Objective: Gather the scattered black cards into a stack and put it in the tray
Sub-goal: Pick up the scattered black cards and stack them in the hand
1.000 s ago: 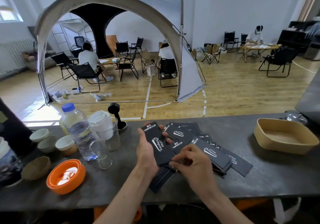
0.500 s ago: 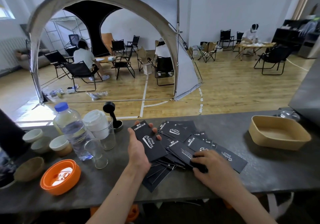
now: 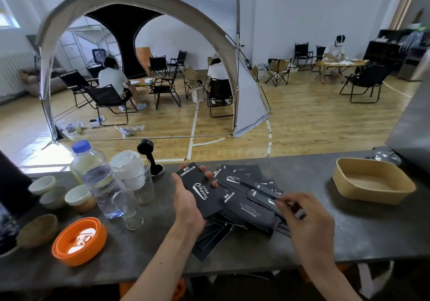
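Note:
Several black cards with white lettering lie overlapping in a loose pile (image 3: pixel 242 204) on the grey counter (image 3: pixel 232 254), at its middle. My left hand (image 3: pixel 188 204) grips a small stack of black cards (image 3: pixel 202 191), tilted face-up above the pile's left side. My right hand (image 3: pixel 307 226) pinches one black card (image 3: pixel 263 192) by its edge, lifted slightly off the pile's right side. The tan tray (image 3: pixel 372 180) stands empty at the right end of the counter, well apart from both hands.
Left of the pile stand a plastic water bottle (image 3: pixel 97 179), a glass beaker with a white cup (image 3: pixel 137 175), an empty glass (image 3: pixel 128 208), small ceramic cups (image 3: pixel 78 197), an orange lid (image 3: pixel 79 240) and a black tamper (image 3: pixel 149 158). A metal lid (image 3: pixel 386 157) lies behind the tray.
My right hand has gone from lying flat on the pile's right side to lifting one card by its edge. My left hand keeps its stack in about the same place.

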